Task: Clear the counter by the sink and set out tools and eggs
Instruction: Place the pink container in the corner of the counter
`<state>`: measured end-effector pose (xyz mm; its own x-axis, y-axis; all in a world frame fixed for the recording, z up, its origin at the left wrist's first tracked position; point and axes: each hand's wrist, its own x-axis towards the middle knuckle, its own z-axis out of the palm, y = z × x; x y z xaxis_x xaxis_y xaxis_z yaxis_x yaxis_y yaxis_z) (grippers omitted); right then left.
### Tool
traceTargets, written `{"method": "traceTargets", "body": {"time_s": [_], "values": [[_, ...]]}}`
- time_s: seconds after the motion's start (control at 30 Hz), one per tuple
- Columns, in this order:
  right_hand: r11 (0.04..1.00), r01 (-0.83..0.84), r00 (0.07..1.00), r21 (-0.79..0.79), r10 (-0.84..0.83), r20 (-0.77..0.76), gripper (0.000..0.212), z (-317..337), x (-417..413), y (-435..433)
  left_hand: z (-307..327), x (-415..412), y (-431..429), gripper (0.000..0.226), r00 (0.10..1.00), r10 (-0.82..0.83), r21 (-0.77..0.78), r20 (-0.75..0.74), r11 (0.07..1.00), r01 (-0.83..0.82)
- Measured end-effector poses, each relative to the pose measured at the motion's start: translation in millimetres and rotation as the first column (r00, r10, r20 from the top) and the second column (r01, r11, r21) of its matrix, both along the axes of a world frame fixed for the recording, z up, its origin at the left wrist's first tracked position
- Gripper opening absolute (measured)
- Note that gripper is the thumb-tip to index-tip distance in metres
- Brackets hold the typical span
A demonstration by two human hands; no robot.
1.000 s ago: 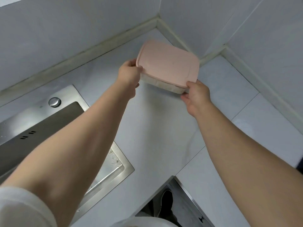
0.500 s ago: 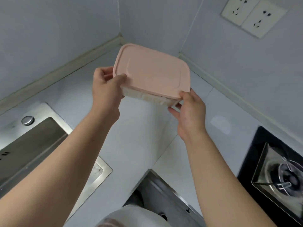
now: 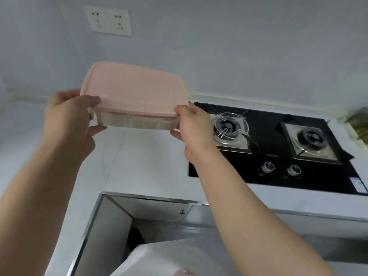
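A flat storage box with a pink lid point(image 3: 135, 92) and a translucent body hangs in the air above the white counter point(image 3: 143, 168), held level between both hands. My left hand point(image 3: 69, 118) grips its left end, thumb on the lid and fingers under the base. My right hand point(image 3: 193, 124) grips the right end the same way. What is inside the box is blurred. No eggs or tools are in sight.
A black two-burner gas hob point(image 3: 278, 148) with two knobs sits in the counter just right of the box. Wall sockets point(image 3: 108, 21) are up on the left. A greenish object point(image 3: 358, 124) shows at the far right edge. Below, the counter front drops to a cabinet recess point(image 3: 159, 220).
Both hands lifted the box from the corner by the sink and carried it right. The view swung right: the sink has left the frame and the hob has come in.
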<state>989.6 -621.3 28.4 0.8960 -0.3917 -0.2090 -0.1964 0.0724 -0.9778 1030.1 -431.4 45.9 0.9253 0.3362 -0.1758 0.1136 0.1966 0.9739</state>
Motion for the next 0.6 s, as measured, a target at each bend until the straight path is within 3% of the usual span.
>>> {"method": "traceTargets", "body": {"time_s": [0.3, 0.47, 0.6], "values": [[0.949, 0.301, 0.953, -0.096, -0.301, 0.015, 0.026, 25, -168, -186, 5, -104, -203, 0.020, 0.928, -0.372, 0.002, 0.008, 0.928, 0.372], [0.857, 0.511, 0.859, -0.062, -0.512, 0.000, 0.026, 26, -252, -269, 11, -158, -312, 0.009, 0.792, -0.610, 0.035, -0.027, 0.791, 0.611], [0.793, 0.609, 0.793, -0.037, -0.609, 0.000, 0.026, 15, -295, -318, 7, -183, -375, 0.009, 0.713, -0.695, 0.066, -0.092, 0.710, 0.701]]}}
